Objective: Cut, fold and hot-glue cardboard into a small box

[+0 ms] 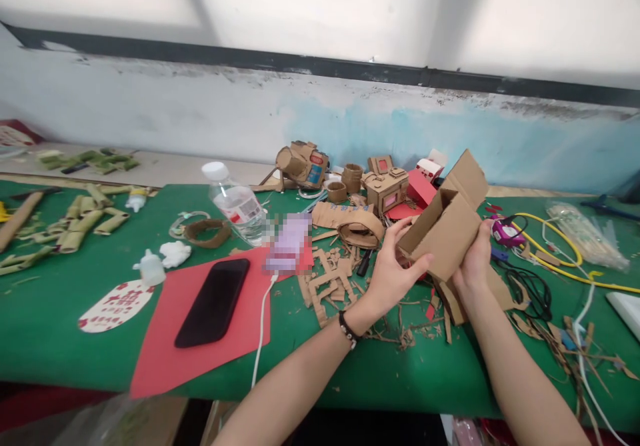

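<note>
The cardboard box (445, 243) is up in the air over the right half of the green table (400, 376), tilted, with its open side facing up and to the left and a flap (465, 176) standing at its far right. Both hands are clamped on it. The left hand (393, 263) takes the left end, thumb laid against the near lower corner, fingers around the far side; its wrist, with a dark bracelet (346, 327), reaches in from the lower left. The right hand (473, 259) cups the right end from below, thumb up along the side, forearm slanting in from the lower right.

The step in hand looks to be handling the opened box, perhaps checking its walls. The next move seems to call for one hand bearing the box while the other works the flap, gripping lightly, since the card could buckle.

Below the hands lie a loose cardboard piece (500, 293) and cardboard scraps (316, 299). Beyond stands a small cardboard model (383, 183) beside red paper (423, 189). Rightward is a purple device (507, 233); well to the left, a black phone (213, 303) rests on a red sheet (155, 359).
</note>
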### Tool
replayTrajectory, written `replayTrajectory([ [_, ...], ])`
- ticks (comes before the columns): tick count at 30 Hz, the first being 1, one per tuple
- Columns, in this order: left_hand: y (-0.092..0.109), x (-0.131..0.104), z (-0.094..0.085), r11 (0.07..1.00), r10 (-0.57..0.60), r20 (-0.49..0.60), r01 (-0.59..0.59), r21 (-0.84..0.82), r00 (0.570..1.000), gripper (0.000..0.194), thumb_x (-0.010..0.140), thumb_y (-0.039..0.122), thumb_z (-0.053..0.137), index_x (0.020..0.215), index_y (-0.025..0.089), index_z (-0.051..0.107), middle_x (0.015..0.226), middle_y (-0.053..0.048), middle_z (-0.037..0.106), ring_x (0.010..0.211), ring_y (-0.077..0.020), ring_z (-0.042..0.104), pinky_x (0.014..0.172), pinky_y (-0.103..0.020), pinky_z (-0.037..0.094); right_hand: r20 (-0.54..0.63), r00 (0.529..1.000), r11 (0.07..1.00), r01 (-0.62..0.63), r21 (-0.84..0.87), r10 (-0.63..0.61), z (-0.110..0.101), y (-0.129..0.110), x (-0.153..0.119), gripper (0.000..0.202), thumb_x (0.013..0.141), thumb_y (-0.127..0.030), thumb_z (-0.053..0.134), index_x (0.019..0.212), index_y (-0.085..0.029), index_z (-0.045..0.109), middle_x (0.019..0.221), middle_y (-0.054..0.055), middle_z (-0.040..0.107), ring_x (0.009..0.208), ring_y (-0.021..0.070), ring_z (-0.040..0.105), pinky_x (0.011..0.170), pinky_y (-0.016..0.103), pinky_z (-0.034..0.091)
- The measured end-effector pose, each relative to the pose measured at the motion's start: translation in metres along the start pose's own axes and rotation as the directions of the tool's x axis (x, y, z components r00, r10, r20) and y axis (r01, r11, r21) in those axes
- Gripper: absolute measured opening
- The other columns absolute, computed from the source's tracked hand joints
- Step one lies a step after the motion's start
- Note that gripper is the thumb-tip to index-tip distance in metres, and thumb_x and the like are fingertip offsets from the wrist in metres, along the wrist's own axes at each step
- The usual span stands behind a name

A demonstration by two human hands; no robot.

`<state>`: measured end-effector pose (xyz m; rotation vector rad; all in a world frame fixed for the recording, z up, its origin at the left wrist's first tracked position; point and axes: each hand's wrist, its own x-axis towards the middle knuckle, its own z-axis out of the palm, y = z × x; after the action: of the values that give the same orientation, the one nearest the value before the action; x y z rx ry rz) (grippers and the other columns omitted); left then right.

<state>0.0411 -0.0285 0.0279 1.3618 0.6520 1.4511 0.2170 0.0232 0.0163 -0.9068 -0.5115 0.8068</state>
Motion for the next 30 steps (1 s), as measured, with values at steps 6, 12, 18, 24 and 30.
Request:
replayTrajectory([
  [6,0.004,0.007,-0.009,0.999,0.021,-0.036,-0.019,0.045,0.999,0.064,0.097,0.044,0.08,0.154,0.028,0.054,0.161,-0.012,0.059,0.15,-0.0304,0.058,0.119,-0.044,0.056,-0.002,0.965,0.96,0.26,-0.1,-0.262,-0.001,-0.005,0.003,0.04,0.099,-0.06,0.068,0.129,-0.035,0.064,0.125,0.002,0.072,0.108,0.0222,0.072,0.095,0.041,0.062],
  [12,0.007,0.016,-0.02,0.984,0.053,-0.129,-0.03,0.178,0.99,0.055,0.101,0.052,0.073,0.147,0.025,0.06,0.154,-0.012,0.065,0.147,-0.0292,0.059,0.125,-0.046,0.049,0.158,0.96,0.943,0.259,-0.207,-0.229,0.001,-0.009,-0.008,0.044,0.1,-0.066,0.063,0.111,-0.024,0.073,0.105,0.002,0.072,0.096,0.02,0.07,0.091,0.036,0.059],
  [18,0.013,0.023,-0.037,0.978,0.002,-0.074,0.013,0.208,0.997,0.067,0.1,0.059,0.071,0.157,0.027,0.053,0.146,-0.015,0.069,0.14,-0.0303,0.065,0.119,-0.047,0.053,0.213,0.909,0.829,0.414,-0.376,-0.357,-0.002,-0.017,-0.009,0.047,0.099,-0.066,0.065,0.099,-0.02,0.075,0.099,0.003,0.074,0.091,0.0198,0.067,0.09,0.034,0.052],
  [24,0.029,0.033,-0.059,0.982,-0.125,0.039,0.118,0.146,0.991,0.095,0.092,0.076,0.072,0.163,0.021,0.044,0.149,-0.023,0.066,0.125,-0.0315,0.074,0.106,-0.045,0.06,0.327,0.868,0.764,0.488,-0.423,-0.373,-0.003,-0.029,-0.021,0.044,0.1,-0.064,0.066,0.095,-0.023,0.079,0.092,0.003,0.075,0.089,0.0218,0.067,0.088,0.036,0.053],
  [30,0.037,0.038,-0.064,0.98,-0.093,-0.07,0.104,0.168,0.993,0.08,0.081,0.076,0.083,0.134,0.018,0.069,0.132,-0.017,0.076,0.119,-0.0308,0.075,0.098,-0.039,0.063,0.484,0.865,0.883,0.323,-0.342,-0.128,0.006,-0.035,-0.042,0.058,0.085,-0.077,0.076,0.121,-0.031,0.076,0.111,0.006,0.078,0.095,0.0248,0.072,0.083,0.038,0.059],
])
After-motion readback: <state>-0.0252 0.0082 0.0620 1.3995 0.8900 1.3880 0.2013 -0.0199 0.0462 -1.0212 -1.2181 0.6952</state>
